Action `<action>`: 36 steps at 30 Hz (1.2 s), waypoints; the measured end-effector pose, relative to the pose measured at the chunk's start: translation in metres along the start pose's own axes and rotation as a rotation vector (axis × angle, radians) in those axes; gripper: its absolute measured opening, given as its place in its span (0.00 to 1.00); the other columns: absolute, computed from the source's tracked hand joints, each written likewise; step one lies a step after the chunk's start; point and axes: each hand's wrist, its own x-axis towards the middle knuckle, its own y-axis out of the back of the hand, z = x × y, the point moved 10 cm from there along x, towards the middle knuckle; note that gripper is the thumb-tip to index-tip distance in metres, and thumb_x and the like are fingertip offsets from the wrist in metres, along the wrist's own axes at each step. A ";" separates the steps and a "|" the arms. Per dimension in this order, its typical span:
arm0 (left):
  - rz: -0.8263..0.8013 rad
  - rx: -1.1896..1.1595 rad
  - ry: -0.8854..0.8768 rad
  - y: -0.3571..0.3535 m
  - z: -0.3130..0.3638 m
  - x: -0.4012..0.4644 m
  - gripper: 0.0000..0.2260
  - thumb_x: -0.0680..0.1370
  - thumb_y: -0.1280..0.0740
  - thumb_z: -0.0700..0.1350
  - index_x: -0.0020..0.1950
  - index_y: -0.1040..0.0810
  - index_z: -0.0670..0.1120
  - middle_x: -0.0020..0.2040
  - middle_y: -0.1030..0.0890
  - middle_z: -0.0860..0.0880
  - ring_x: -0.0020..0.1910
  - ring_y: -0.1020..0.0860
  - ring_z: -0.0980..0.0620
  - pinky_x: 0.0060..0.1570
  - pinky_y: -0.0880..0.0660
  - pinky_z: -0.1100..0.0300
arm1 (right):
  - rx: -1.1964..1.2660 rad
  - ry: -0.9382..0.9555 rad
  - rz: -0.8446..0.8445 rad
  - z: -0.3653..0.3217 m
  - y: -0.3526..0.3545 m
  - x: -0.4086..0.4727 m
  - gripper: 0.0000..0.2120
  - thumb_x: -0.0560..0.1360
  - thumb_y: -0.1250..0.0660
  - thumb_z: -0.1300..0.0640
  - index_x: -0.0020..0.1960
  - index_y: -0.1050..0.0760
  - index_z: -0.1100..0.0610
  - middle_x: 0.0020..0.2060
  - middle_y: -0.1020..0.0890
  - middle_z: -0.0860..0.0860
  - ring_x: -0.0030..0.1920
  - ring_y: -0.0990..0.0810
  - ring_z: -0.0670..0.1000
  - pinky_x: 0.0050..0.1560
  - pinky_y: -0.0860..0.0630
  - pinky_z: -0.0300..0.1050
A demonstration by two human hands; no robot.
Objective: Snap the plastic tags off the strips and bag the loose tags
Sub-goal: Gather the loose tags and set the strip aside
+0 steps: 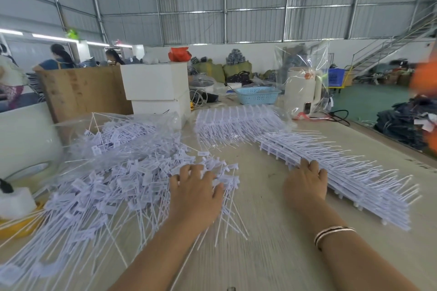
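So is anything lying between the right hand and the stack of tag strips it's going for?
No, nothing visible. The right hand already has its fingertips on the near edge of the stack of tag strips. Bare table lies between it and the left hand, which rests on the loose tags.

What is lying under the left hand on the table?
The left hand rests on the edge of the pile of loose tags, fingers spread. Tags and thin tails show around it; what lies directly under the palm is covered.

Loose tags (pixel 113 179) left on table (pixel 260 231); strips (pixel 343 172) right.
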 end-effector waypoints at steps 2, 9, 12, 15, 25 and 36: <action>0.007 -0.039 -0.079 0.001 0.021 0.002 0.19 0.80 0.50 0.58 0.64 0.28 0.56 0.69 0.34 0.55 0.69 0.46 0.52 0.61 0.51 0.53 | -0.031 -0.009 -0.017 0.008 -0.002 0.001 0.20 0.77 0.49 0.56 0.66 0.30 0.52 0.67 0.34 0.50 0.68 0.41 0.54 0.67 0.45 0.53; -0.112 -0.473 -0.130 -0.007 0.074 0.014 0.12 0.80 0.43 0.52 0.56 0.22 0.52 0.54 0.24 0.55 0.59 0.31 0.54 0.57 0.36 0.58 | 0.100 -0.016 0.132 0.009 0.022 -0.001 0.18 0.78 0.48 0.57 0.65 0.28 0.55 0.63 0.30 0.49 0.67 0.36 0.52 0.66 0.46 0.55; -0.368 -0.999 0.105 -0.034 0.094 0.025 0.09 0.80 0.40 0.48 0.51 0.22 0.48 0.47 0.20 0.51 0.47 0.22 0.54 0.47 0.28 0.60 | 0.079 0.047 0.198 -0.006 0.036 -0.007 0.15 0.78 0.47 0.57 0.59 0.25 0.55 0.59 0.26 0.51 0.63 0.32 0.53 0.64 0.44 0.55; -0.499 -1.434 0.433 -0.064 0.109 0.037 0.08 0.80 0.41 0.43 0.46 0.24 0.43 0.42 0.20 0.46 0.39 0.22 0.50 0.43 0.26 0.59 | -0.027 0.133 0.130 -0.022 0.031 -0.012 0.17 0.77 0.47 0.56 0.59 0.23 0.54 0.59 0.26 0.52 0.61 0.30 0.55 0.61 0.39 0.53; -0.627 -1.517 0.672 -0.114 0.135 0.063 0.09 0.79 0.38 0.40 0.39 0.27 0.42 0.29 0.27 0.45 0.26 0.28 0.51 0.27 0.33 0.62 | 0.361 0.164 -0.041 -0.024 0.026 -0.016 0.15 0.78 0.45 0.55 0.58 0.26 0.60 0.58 0.22 0.57 0.58 0.24 0.58 0.53 0.31 0.49; -0.322 -1.308 0.636 -0.095 0.093 0.072 0.09 0.78 0.46 0.36 0.50 0.27 0.38 0.36 0.22 0.41 0.27 0.27 0.48 0.27 0.30 0.59 | 0.760 0.030 -0.073 0.006 0.013 0.010 0.17 0.81 0.50 0.48 0.58 0.31 0.59 0.50 0.25 0.55 0.47 0.30 0.54 0.47 0.36 0.46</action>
